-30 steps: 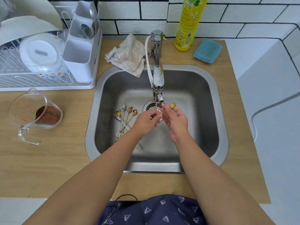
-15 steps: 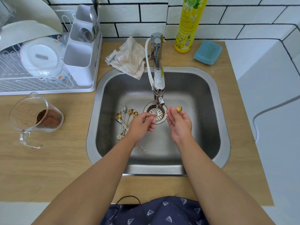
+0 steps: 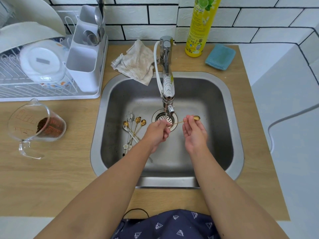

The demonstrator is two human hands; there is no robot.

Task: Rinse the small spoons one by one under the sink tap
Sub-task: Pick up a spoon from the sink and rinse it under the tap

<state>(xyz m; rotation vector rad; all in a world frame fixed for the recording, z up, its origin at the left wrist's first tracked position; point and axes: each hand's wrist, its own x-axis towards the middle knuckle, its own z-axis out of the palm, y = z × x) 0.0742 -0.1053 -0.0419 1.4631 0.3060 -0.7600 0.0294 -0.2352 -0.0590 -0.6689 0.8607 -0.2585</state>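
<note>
A thin gold spoon [image 3: 179, 121] lies level just below the tap spout [image 3: 170, 109], over the drain [image 3: 164, 119]. My left hand [image 3: 158, 133] pinches its handle end. My right hand [image 3: 194, 132] pinches the stem close to the bowl, which sticks out to the right. A thin stream of water falls from the spout. Several more small spoons [image 3: 133, 128], gold and silver, lie in a bunch on the sink floor at the left. The steel sink [image 3: 234, 138] surrounds both hands.
A white dish rack [image 3: 51, 66] with a cutlery holder stands at the left. A glass measuring jug [image 3: 34, 128] with brown grains sits on the wooden counter. Behind the sink lie a beige cloth [image 3: 136, 62], a yellow detergent bottle [image 3: 198, 26] and a blue sponge [image 3: 220, 56].
My hands have drawn apart along the spoon. The right hand slid right toward the bowl, and the left hand now holds the handle end.
</note>
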